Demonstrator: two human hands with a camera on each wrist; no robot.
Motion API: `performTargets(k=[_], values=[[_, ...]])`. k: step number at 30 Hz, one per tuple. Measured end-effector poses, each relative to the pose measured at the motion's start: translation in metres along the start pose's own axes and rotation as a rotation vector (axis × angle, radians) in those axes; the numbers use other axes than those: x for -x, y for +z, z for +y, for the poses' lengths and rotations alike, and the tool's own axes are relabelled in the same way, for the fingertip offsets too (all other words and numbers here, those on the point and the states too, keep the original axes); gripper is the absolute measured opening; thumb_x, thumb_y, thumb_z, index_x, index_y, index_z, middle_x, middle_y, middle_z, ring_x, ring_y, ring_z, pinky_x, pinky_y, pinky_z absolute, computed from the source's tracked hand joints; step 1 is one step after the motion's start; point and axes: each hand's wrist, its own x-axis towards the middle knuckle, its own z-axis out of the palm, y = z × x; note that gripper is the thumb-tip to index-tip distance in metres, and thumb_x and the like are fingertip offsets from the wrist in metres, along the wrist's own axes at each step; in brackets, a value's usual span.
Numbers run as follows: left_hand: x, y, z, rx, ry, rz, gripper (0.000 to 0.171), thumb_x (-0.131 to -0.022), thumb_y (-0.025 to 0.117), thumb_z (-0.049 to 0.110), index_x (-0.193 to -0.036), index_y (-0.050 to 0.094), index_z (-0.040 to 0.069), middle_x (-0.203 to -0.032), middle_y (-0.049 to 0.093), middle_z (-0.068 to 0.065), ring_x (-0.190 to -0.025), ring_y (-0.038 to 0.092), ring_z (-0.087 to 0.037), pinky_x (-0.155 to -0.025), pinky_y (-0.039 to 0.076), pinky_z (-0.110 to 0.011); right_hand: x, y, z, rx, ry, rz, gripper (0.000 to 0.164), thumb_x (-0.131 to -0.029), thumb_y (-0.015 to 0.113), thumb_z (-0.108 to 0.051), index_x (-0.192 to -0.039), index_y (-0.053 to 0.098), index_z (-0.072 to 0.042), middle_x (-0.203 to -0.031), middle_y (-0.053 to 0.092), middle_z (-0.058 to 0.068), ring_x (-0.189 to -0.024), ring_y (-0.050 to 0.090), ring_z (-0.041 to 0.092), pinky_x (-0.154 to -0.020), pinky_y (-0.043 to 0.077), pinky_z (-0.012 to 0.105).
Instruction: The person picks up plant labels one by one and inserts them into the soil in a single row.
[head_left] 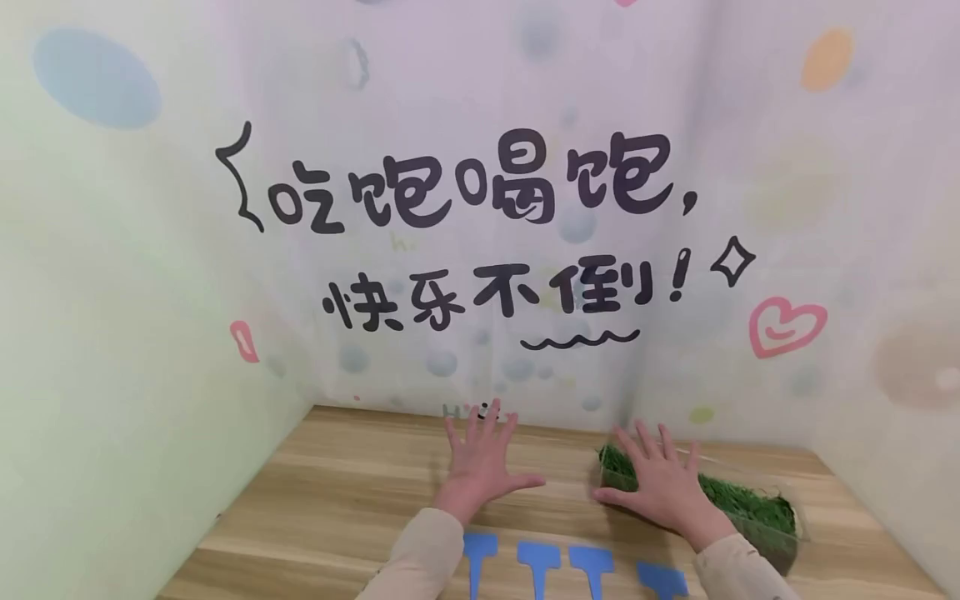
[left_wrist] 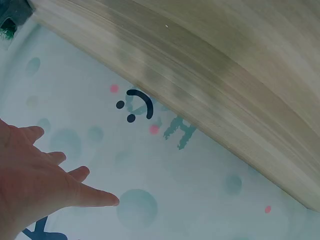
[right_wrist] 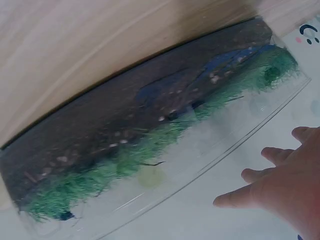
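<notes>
My left hand is held out over the wooden table with its fingers spread, holding nothing. To the right, my right hand is spread too, in front of a clear planter box and overlapping it in the head view. Green moss-like grass tops dark soil inside the box, seen from the side in the right wrist view. Below the hands lie several blue T-shaped plant labels in a row, the rightmost one by the right sleeve.
The wooden table meets a white printed fabric backdrop at its far edge. Fabric walls also stand at the left and right sides. The planter box is at the back right of the table.
</notes>
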Motion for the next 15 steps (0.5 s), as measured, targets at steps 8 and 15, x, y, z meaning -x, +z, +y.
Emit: performTargets(k=[8,15], values=[[0.000,0.004,-0.006,-0.004,-0.005,0.007,0.109,-0.071,0.058,0.088,-0.157,0.031,0.028,-0.168,0.016,-0.006,-0.152,0.016,-0.044,-0.114,0.012,-0.075,0.006,-0.004,0.017,0.013,0.053,-0.031,0.105,-0.075,0.066,-0.076,-0.153,0.039,-0.012,-0.158,0.029,0.030,-0.141,0.018,0.062,-0.097,0.010,0.089],[0.001,0.004,-0.008,-0.022,-0.009,0.002,0.110,-0.071,0.052,0.091,-0.158,0.028,0.029,-0.169,0.015,-0.005,-0.153,0.012,-0.043,-0.113,0.013,-0.075,0.013,-0.008,0.040,-0.003,0.109,-0.055,0.105,-0.080,0.060,-0.077,-0.155,0.032,-0.010,-0.157,0.023,0.034,-0.138,0.014,0.067,-0.092,0.010,0.091]])
